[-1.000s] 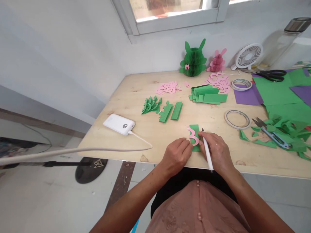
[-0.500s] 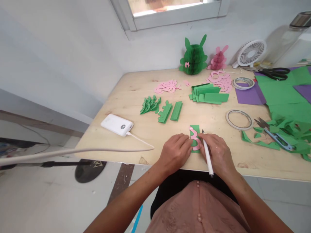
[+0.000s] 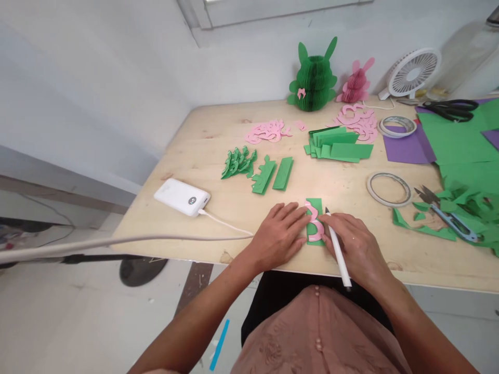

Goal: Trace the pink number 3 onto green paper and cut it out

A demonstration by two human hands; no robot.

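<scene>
A green paper strip (image 3: 317,202) lies near the table's front edge with a curvy pink paper cutout (image 3: 315,229) on top of it. My left hand (image 3: 279,235) rests flat, fingers stretched out, its fingertips on the left edges of cutout and strip. From the other side, my right hand (image 3: 354,246) has a white pen (image 3: 338,251) tucked in it, dark tip pointing away from me. The thumb and a finger of that hand touch the right edge of the pink cutout. The pen tip is just right of the strip, apart from it.
Beyond lie folded green papers (image 3: 283,173), green cut pieces (image 3: 238,162), a stack of green strips (image 3: 351,151) and pink cutouts (image 3: 268,131). Right: tape roll (image 3: 369,191), blue-handled scissors (image 3: 454,222), green scraps. Left: a white power bank (image 3: 181,197) with cable.
My left hand has spread from curled fingers to a flatter, more stretched pose beside the cutout. The right hand keeps the pen, turned slightly. The camera view has shifted a little.
</scene>
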